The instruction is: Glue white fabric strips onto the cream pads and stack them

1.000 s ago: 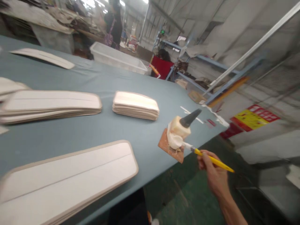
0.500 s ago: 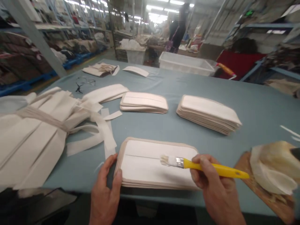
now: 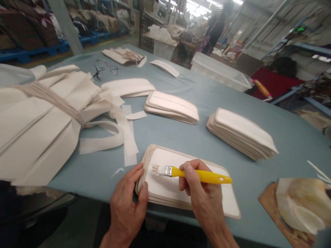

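A yellow-handled paintbrush [image 3: 176, 172] is in my right hand [image 3: 205, 198], pinched between thumb and fingers. Its whitish bristles point left, over the left part of a stack of white rectangular panels [image 3: 165, 187] with beige edges. My left hand [image 3: 129, 199] holds the stack's left end, the thumb at the near corner and the fingers along the side. I cannot tell whether the bristles touch the top panel. My right hand covers part of that panel. To the right, a pale, stained container [image 3: 300, 203] rests on a brown board [image 3: 271, 203].
Two more panel stacks, a shorter one [image 3: 173, 105] and a taller one [image 3: 240, 134], lie farther back on the blue-green table [image 3: 176, 134]. A tied bundle of cream pieces [image 3: 43, 110] fills the left. Glasses [image 3: 107, 67] and a white bin [image 3: 219, 70] are beyond; a person [image 3: 214, 31] stands behind.
The brush and my right hand have moved left across the top panel, and the bristles are now nearer its left end. My left hand stays at the stack's left end. The view has tilted.
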